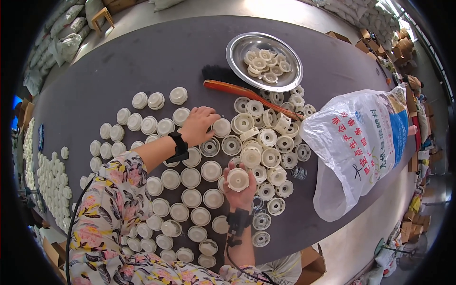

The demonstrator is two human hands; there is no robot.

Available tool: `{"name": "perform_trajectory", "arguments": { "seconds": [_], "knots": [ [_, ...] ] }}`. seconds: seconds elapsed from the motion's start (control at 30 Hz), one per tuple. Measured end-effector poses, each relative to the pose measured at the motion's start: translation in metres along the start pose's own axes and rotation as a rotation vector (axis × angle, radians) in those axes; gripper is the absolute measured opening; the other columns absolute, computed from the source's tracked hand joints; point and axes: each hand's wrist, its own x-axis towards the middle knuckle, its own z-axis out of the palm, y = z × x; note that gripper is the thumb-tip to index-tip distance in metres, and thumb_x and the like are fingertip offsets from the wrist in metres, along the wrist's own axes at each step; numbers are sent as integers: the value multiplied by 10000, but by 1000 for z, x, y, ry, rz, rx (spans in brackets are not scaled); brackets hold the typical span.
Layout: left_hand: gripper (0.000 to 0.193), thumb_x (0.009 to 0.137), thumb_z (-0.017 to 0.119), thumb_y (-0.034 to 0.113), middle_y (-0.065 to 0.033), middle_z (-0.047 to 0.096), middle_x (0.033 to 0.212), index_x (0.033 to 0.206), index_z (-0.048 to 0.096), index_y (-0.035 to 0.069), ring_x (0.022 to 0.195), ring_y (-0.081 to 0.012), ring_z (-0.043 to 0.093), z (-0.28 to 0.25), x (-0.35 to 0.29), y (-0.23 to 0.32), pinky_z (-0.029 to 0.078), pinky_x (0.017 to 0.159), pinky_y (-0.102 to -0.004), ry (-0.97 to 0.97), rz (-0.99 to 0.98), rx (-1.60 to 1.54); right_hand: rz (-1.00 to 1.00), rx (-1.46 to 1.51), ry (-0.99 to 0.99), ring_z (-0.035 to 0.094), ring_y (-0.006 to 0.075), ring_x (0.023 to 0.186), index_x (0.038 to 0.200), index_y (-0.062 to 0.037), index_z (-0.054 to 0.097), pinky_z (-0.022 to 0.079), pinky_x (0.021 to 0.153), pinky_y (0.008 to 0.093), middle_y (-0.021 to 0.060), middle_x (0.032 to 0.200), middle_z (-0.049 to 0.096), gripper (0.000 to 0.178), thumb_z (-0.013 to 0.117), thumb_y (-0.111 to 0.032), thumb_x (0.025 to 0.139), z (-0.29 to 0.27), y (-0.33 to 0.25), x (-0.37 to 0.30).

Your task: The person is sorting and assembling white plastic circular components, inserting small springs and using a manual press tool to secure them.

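My left hand (pixel 198 126) reaches over rows of round white plastic caps, its fingers curled against the edge of one white cap (pixel 222 128). Lower and to the right, my right hand (pixel 242 194) is turned palm up and grips a cream-coloured round plastic part (pixel 238 179) with a small raised centre. Just beyond it lies a loose pile of open cream plastic rings (pixel 270 157), some with spoked centres. Many finished-looking white caps (pixel 191 197) stand in rows under and around my left forearm.
A steel bowl (pixel 231 53) holds small cream inserts at the far side. Beside it lies a brush with a red-orange handle (pixel 228 88). On the right rests a printed plastic bag (pixel 332 142). Thin metal springs (pixel 299 173) lie by the rings. More caps (pixel 54 190) cover the table's left end.
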Motion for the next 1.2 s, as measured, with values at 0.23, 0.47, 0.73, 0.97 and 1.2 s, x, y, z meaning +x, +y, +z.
{"name": "perform_trajectory", "arguments": {
  "seconds": [0.23, 0.47, 0.73, 0.97, 1.2],
  "knots": [
    [386, 698, 674, 169, -105, 497, 1210, 1075, 603, 122, 1131, -280, 466, 6, -12, 17, 336, 965, -454, -89, 372, 416, -60, -66, 77, 551, 305, 1048, 1149, -84, 509, 533, 728, 427, 133, 1126, 563, 342, 398, -336, 946, 17, 9, 7],
    [481, 700, 735, 251, -134, 548, 1120, 1136, 584, 116, 1027, -315, 524, -26, -46, 82, 425, 872, -389, -365, 284, -454, -93, -238, 21, 539, 280, 1077, 1209, -62, 462, 426, 949, 421, 119, 1190, 530, 374, 332, -320, 972, 17, 24, 4],
    [369, 833, 644, 363, -53, 628, 966, 1026, 608, 50, 861, -98, 575, -32, -54, 61, 460, 739, -253, -431, -476, -924, -83, -461, 89, 562, 233, 1033, 1258, -76, 400, 518, 771, 385, 111, 1184, 522, 397, 380, -339, 962, 23, 30, -11],
    [422, 837, 642, 323, -64, 581, 991, 1111, 504, 33, 916, -121, 564, -18, -61, 61, 471, 751, -255, -271, -451, -958, -81, -627, 60, 579, 192, 994, 1186, -95, 431, 515, 744, 340, 64, 1115, 556, 331, 547, -164, 884, 37, 37, -10],
    [617, 738, 720, 172, -91, 543, 1089, 1293, 456, 118, 954, -178, 559, -46, -66, 59, 475, 764, -278, -380, -79, -611, -148, -582, 91, 592, 173, 957, 1167, -97, 439, 512, 726, 325, 54, 1087, 573, 325, 566, -116, 869, 34, 34, -10]
  ]
}}
